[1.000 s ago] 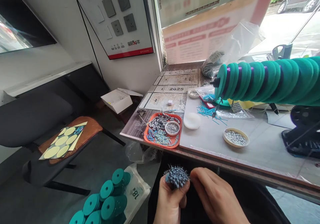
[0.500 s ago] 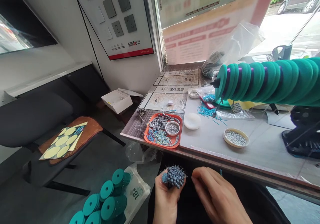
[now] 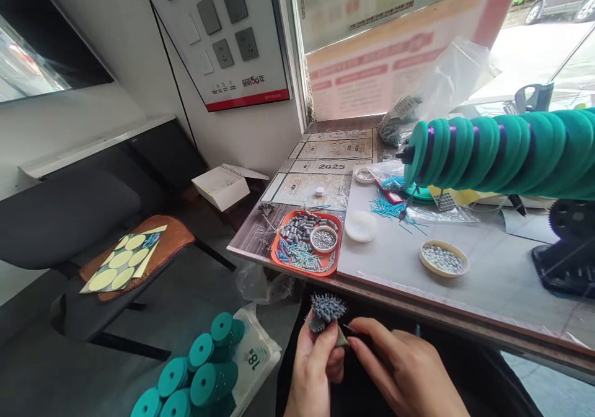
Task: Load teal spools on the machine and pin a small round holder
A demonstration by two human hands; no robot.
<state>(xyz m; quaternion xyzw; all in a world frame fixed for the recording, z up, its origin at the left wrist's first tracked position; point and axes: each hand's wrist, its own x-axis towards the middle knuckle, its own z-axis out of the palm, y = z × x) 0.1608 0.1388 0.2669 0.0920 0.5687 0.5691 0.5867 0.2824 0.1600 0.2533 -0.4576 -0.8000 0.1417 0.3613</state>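
Note:
My left hand [image 3: 316,358] is closed around a bundle of thin blue-grey pieces with wire tips [image 3: 328,307], held above my dark-clothed lap. The bundle's spiky end points up and away from me. Below it, a small greenish-grey bit [image 3: 341,339] shows at my left fingertips. Close on the right, my right hand [image 3: 395,358] pinches a thin dark piece [image 3: 348,328] between thumb and forefinger, its tip by the bundle. Beyond my hands, at the table edge, an orange tray [image 3: 274,257] holds grey cylinders, blue and green sticks and a small dish of silvery beads [image 3: 324,239].
On the table stand a cream dish of pale beads [image 3: 466,267], a white round lid [image 3: 361,226] and loose blue sticks [image 3: 388,207]. Teal foam discs on a rod [image 3: 493,153] jut in from the right. More teal spools [image 3: 204,383] sit at lower left, near a chair [image 3: 153,231].
My left hand has turned and tipped the bundle upward, its thumb now in front. My right hand has moved slightly left, its fingertips closer to the bundle, with a thin dark piece now showing.

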